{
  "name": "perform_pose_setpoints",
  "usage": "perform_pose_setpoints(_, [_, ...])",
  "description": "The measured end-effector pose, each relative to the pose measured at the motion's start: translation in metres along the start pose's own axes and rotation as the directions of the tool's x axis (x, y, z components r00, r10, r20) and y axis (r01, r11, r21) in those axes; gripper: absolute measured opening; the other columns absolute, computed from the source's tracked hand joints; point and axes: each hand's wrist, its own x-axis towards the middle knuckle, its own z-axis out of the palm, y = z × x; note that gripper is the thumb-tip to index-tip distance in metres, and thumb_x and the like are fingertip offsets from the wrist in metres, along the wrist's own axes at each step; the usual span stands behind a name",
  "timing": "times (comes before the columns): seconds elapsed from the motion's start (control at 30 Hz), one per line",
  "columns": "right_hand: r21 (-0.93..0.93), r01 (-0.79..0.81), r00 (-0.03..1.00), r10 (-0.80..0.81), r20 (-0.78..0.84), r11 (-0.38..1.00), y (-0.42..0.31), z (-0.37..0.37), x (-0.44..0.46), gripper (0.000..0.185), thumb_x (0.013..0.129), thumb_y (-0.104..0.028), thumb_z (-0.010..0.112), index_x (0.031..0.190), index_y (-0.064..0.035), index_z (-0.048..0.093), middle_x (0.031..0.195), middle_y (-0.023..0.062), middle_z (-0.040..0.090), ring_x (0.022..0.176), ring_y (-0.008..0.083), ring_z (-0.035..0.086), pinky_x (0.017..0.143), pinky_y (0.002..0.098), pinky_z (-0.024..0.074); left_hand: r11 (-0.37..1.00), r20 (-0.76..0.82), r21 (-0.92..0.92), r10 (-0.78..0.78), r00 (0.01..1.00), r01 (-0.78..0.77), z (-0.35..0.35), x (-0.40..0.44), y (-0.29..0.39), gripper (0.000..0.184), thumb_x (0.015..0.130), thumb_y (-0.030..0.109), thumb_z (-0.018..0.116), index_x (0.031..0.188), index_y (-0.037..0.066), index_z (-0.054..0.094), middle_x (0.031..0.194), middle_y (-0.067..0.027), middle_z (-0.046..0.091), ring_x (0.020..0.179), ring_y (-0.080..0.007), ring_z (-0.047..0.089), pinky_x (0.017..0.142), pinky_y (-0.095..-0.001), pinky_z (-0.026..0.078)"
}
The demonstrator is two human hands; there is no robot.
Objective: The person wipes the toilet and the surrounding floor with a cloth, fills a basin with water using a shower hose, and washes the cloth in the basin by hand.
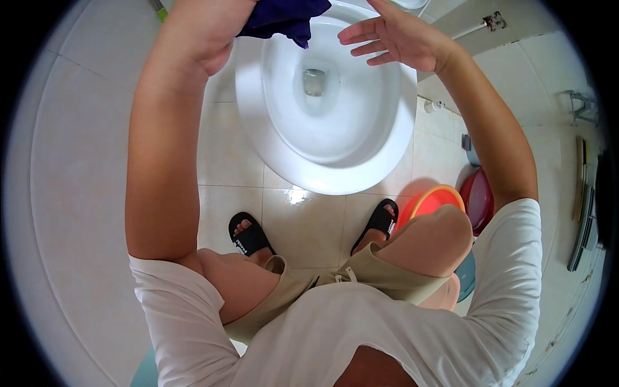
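Note:
At the top of the head view, my left hand holds a dark purple cloth, its fingers mostly hidden behind the cloth and the frame's upper edge. The cloth's lower tip hangs over the left rim of a white toilet bowl. Opposite it, my right hand is above the bowl's right side with fingers spread and nothing in them. Some water shows at the bottom of the bowl.
Below the bowl, my feet in black slides stand on the tiled floor. An orange basin and a dark red basin are at the right, by my knee. A small valve juts from the right wall.

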Motion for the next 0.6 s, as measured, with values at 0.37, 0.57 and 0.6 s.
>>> perform_pose_setpoints(0.37, [-0.619, 0.013, 0.964, -0.174, -0.201, 0.785, 0.021, 0.018, 0.006, 0.076, 0.069, -0.005, 0.054, 0.141, -0.0272, 0.047, 0.150, 0.0133, 0.035, 0.140, 0.0367, 0.028, 0.119, 0.0423, 0.0180, 1.000, 0.004, 0.005, -0.009, 1.000, 0.009, -0.012, 0.001, -0.008, 0.027, 0.088, 0.015, 0.066, 0.105, -0.006, 0.061, 0.088, -0.0095, 0.067, 0.074, -0.0144, 0.065, 0.066, -0.0244, 0.053])
perform_pose_setpoints(0.57, [-0.522, 0.122, 0.981, -0.183, -0.066, 0.844, 0.012, 0.001, 0.000, 0.072, 0.070, -0.011, 0.058, 0.140, -0.0256, 0.049, 0.149, 0.0117, 0.037, 0.140, 0.0345, 0.029, 0.116, 0.0430, 0.0234, 1.000, -0.009, 0.019, -0.014, 1.000, 0.014, -0.014, 0.005, -0.012, 0.026, 0.088, 0.015, 0.066, 0.104, -0.005, 0.062, 0.088, -0.0093, 0.067, 0.074, -0.0141, 0.066, 0.067, -0.0242, 0.053])
perform_pose_setpoints(0.6, [-0.528, 0.153, 0.970, -0.229, -0.082, 0.835, 0.015, -0.003, 0.003, 0.067, 0.073, -0.016, 0.061, 0.139, -0.0243, 0.050, 0.147, 0.0119, 0.041, 0.138, 0.0337, 0.032, 0.114, 0.0435, 0.0262, 1.000, -0.002, 0.014, -0.008, 1.000, 0.008, -0.015, 0.007, -0.013, 0.026, 0.088, 0.015, 0.066, 0.104, -0.005, 0.062, 0.088, -0.0094, 0.067, 0.075, -0.0142, 0.066, 0.067, -0.0244, 0.053])
